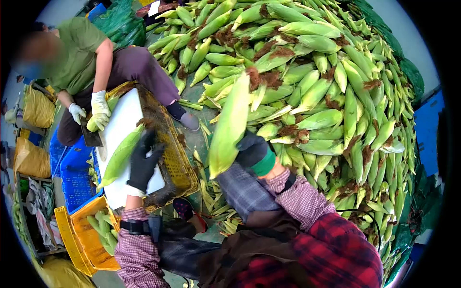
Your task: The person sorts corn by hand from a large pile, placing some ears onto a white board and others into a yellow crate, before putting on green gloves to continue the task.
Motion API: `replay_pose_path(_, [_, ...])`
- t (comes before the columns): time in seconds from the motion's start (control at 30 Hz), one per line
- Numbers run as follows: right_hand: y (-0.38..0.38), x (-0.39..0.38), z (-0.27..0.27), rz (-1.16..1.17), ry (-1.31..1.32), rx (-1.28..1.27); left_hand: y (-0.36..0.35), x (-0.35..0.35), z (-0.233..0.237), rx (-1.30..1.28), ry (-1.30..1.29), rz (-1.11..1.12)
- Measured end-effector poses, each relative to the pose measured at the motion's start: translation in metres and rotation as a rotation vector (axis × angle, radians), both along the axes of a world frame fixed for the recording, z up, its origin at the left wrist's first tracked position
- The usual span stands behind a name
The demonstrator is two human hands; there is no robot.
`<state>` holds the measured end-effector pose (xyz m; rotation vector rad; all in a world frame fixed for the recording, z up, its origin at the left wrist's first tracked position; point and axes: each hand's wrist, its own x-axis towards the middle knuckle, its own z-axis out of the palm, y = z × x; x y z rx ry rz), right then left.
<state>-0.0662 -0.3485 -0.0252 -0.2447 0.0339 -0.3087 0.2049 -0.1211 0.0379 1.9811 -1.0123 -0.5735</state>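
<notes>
My left hand [145,163], in a dark glove, is over the white board [126,113], at the right side of a green ear of corn [121,154] that lies slanted along the board. Its fingers are partly hidden, so its grip on that ear is unclear. My right hand [253,151], gloved in black and green, holds a large husked ear [230,127] nearly upright, tip up, in front of the corn pile [307,96]. The board rests on a yellow crate [185,165].
A co-worker [79,57] in white gloves sits at the upper left, holding an ear and a wide blade [91,137] at the board. Blue crates [79,177] and an orange crate [79,240] with corn stand at the left. Husk scraps [216,206] litter the floor.
</notes>
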Motion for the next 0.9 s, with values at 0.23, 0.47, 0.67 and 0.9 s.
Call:
replay_pose_path(0.23, [0.046, 0.032, 0.052, -0.489, 0.433, -1.71, -0.038, -0.079, 0.033, -0.096, 0.505, 0.01])
replay_pose_path(0.47, [-0.062, -0.159, -0.035, -0.527, 1.041, -1.489, 0.019, -0.004, 0.012, 0.143, -0.619, 0.041])
replay_pose_path(0.67, [-0.094, -0.291, -0.052, -0.259, 1.664, -2.319, 0.084, 0.049, -0.025, 0.528, -0.951, 0.029])
replay_pose_path(0.9, [-0.136, -0.25, -0.1, 0.043, 1.572, -2.696, 0.099, 0.074, -0.035, 0.444, -1.08, 0.174])
